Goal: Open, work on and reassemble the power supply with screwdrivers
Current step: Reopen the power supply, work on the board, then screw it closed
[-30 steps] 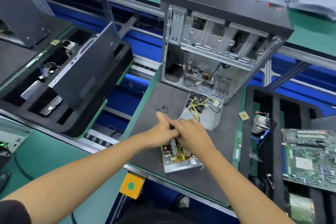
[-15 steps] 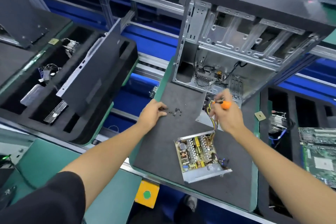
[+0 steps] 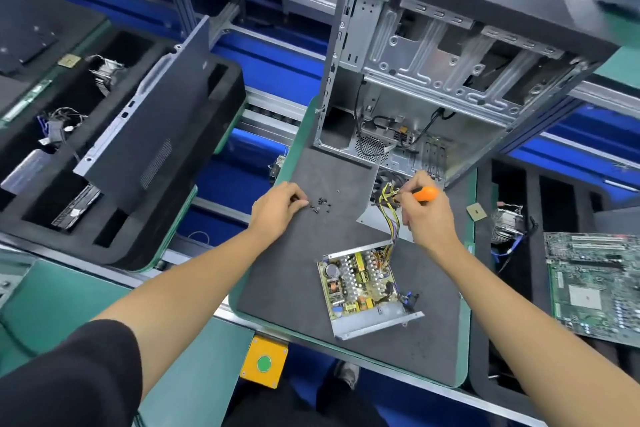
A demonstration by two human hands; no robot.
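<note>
The opened power supply base lies on the grey mat with its circuit board exposed. Yellow and purple wires run from it up to its metal cover, which lies behind with a fan. My right hand grips an orange-handled screwdriver above the wires and the cover. My left hand rests on the mat, its fingertips pinching at a small cluster of black screws. Whether a screw is held I cannot tell.
An open computer case stands upright at the back of the mat. A foam tray with a side panel and parts sits left. A motherboard and a heatsink lie right. A yellow box with a green button hangs below the mat's front edge.
Both hands left the power supply board a second ago. The left went to the screws, the right rose with the screwdriver toward the cover. In the last half second they hardly moved.
</note>
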